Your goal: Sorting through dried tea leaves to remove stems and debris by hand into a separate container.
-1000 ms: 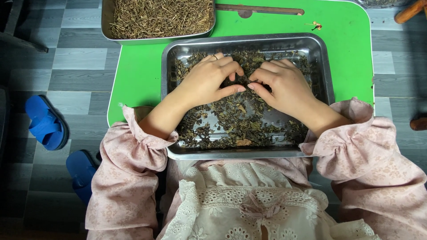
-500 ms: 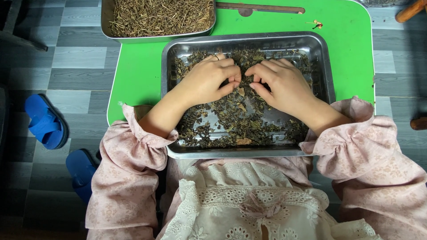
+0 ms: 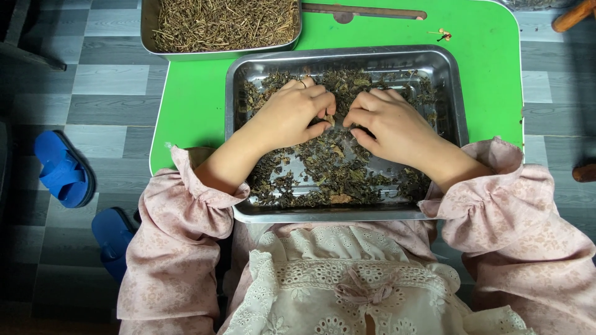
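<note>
Your left hand (image 3: 292,115) and right hand (image 3: 391,124) both rest palm down in the steel tray (image 3: 456,93), on the bed of dark dried leaves (image 3: 329,167). The tray sits on the green table (image 3: 192,93) with its long axis running left to right across your body, its near rim just over your lap and its far rim pointing away from you. The leaves lie thickest along the far side and the middle — bare metal shows through in patches toward the near edge.

Your two hands meet at the centre of the tray, fingertips almost touching. The left grip is curled, thumb and forefinger pinched on a small bit of leaf; the right grip is also curled, fingers bent down into the leaves next to that same bit, though you cannot tell whether it actually holds anything.

Beyond the tray, touching its far left corner or just beside it, stands a second steel tray (image 3: 149,37) filled with paler, straw-like dried stems (image 3: 223,22). A small twig scrap (image 3: 442,34) lies loose on the table near the far right corner. On the grey floor to your left are two blue slippers (image 3: 62,169), well apart from the table. Your pink ruffled sleeves (image 3: 186,205) overlap the tray's near corners — nothing else crowds your hands.
</note>
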